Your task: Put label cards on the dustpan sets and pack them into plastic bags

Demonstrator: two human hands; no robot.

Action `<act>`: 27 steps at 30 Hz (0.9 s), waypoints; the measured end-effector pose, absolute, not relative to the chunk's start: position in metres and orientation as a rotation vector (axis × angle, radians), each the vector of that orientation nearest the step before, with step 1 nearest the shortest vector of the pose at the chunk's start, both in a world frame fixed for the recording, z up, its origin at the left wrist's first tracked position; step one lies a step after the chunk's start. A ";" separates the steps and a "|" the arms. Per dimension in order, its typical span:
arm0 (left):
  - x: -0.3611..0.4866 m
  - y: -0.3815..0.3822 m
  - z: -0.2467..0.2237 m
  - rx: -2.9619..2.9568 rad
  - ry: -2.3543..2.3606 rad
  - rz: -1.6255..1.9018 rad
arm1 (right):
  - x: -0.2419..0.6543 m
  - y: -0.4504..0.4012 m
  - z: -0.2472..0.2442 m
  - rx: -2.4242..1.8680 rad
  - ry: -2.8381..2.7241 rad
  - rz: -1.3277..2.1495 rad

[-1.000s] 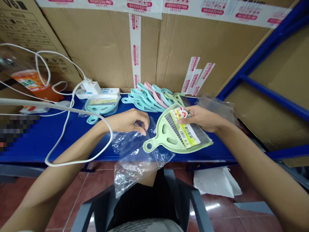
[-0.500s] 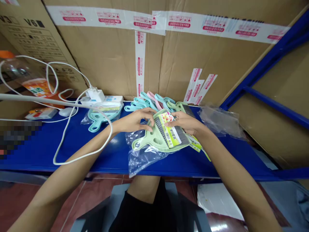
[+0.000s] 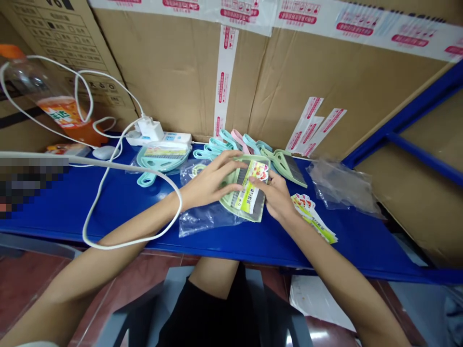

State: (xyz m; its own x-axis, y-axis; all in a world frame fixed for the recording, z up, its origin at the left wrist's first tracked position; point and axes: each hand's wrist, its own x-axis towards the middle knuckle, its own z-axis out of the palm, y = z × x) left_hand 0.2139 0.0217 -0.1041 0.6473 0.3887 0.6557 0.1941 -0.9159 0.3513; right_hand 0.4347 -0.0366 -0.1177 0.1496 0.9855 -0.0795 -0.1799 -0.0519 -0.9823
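A light green dustpan and brush set point(image 3: 259, 207) with a yellow and white label card point(image 3: 252, 188) on its grey bristles is held between both hands. My left hand point(image 3: 217, 180) grips its handle side, fingers over the green plastic. My right hand point(image 3: 273, 193) holds the opposite edge, thumb on the card. Under the left hand lies a clear plastic bag point(image 3: 202, 221). Behind the hands are several blue and pink handles point(image 3: 226, 140) and another green set point(image 3: 289, 166). A fan of label cards point(image 3: 314, 217) rests right of my right hand.
A bagged blue set point(image 3: 162, 161) lies at the left, before a white power strip point(image 3: 177, 140). A white cable point(image 3: 135, 245) loops over my left forearm. An orange drink bottle point(image 3: 63, 111) stands far left. Clear bags point(image 3: 342, 185) lie at the right, near a blue frame point(image 3: 427, 159).
The green set has turned more upright, and my left hand has moved onto its handle side. The label cards at the right are now more exposed. The camera view has shifted slightly.
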 end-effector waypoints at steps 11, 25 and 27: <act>0.137 0.081 -0.074 1.559 1.279 1.357 | 0.436 -0.034 -0.120 -1.169 -0.988 0.953; 0.182 0.076 -0.105 1.278 0.637 1.027 | 0.450 -0.031 -0.115 -1.125 -1.028 0.907; 0.184 0.073 -0.106 1.304 0.641 1.037 | 0.450 -0.032 -0.116 -1.141 -1.062 0.951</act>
